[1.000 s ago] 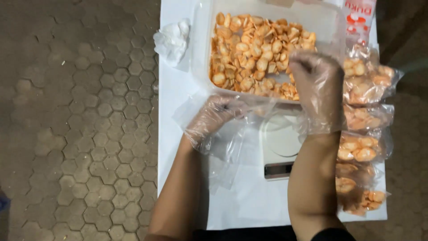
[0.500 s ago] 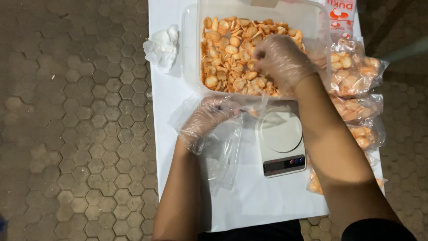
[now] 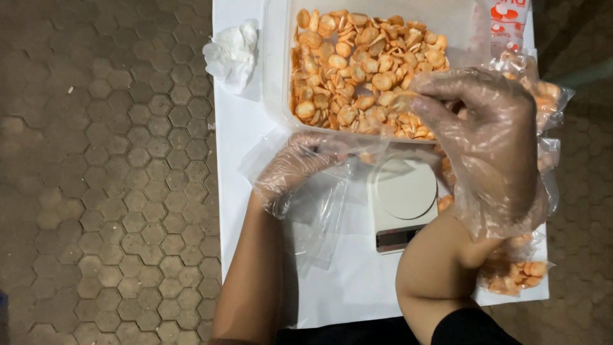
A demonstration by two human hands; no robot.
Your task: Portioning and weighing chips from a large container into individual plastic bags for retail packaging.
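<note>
Two gloved hands over a white surface (image 3: pixel 255 134) on hexagonal paving (image 3: pixel 102 191): left hand (image 3: pixel 297 167) grip closed on a clear bag (image 3: pixel 319 217), right hand (image 3: pixel 485 140) pinching crackers (image 3: pixel 364 76).

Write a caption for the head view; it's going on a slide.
Gloved right hand pinches round orange crackers from a clear plastic tub; left hand holds a clear plastic bag.

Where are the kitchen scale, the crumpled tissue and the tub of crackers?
kitchen scale (image 3: pixel 403 189): head view, on its round white weighing plate.
crumpled tissue (image 3: pixel 231 54): head view, on its white middle.
tub of crackers (image 3: pixel 274 70): head view, on its clear left wall.
</note>
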